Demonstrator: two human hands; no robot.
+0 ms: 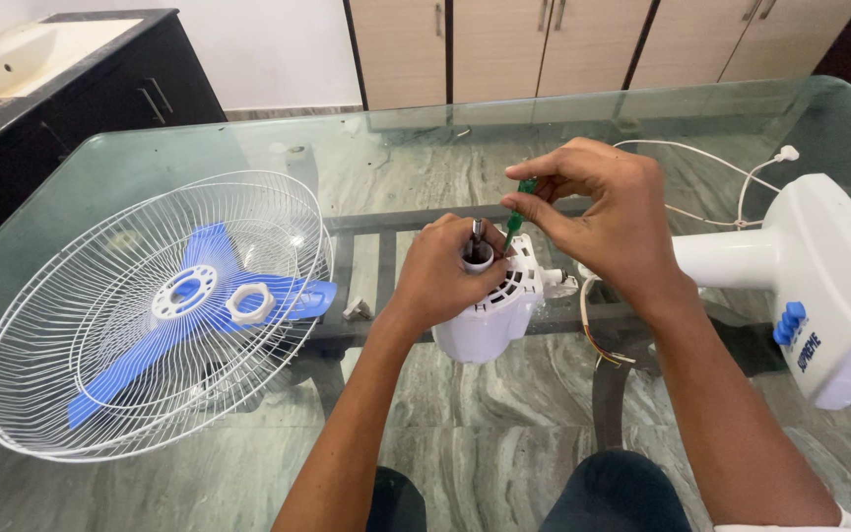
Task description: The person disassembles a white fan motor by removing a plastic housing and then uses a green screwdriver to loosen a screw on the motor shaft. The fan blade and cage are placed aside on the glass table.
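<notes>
White fan motor housing [490,315] sits upright on glass table [544,128], clenched in left hand [445,271] near its top shaft. Right hand [603,212] pinches green screwdriver [518,212] just above, tip down into housing by left fingers. Left of the grip: wire fan guard [100,325] holding blue blade [214,251], white nut [249,302]. Right: white fan base [829,286], cord [731,163].
</notes>
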